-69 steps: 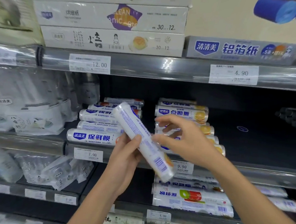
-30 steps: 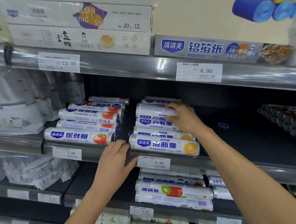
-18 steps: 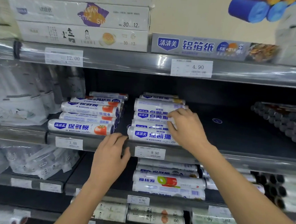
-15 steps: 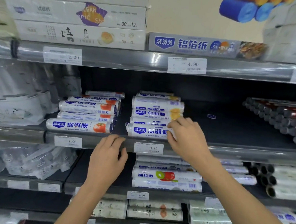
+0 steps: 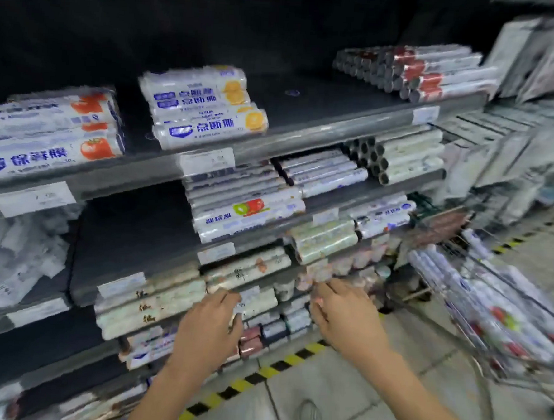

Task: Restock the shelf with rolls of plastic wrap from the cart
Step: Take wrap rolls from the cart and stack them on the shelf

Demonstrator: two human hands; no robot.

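Dark metal shelf (image 5: 324, 109) carries the white plastic-wrap rolls with orange print (image 5: 204, 108) near its front edge, labels outward for shoppers. Your left hand (image 5: 208, 329) and right hand (image 5: 344, 314) hang loose, empty, probably free for the wire cart (image 5: 515, 378).

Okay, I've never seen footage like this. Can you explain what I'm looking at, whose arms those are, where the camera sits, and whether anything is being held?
No machine here: a person wears a wide camera on the head, so you look down along their own arms. The left hand and right hand hang loose before the lower shelves, holding nothing. Orange-label rolls lie stacked on the upper shelf. At right, a wire cart carries more rolls. The picture is motion-blurred.
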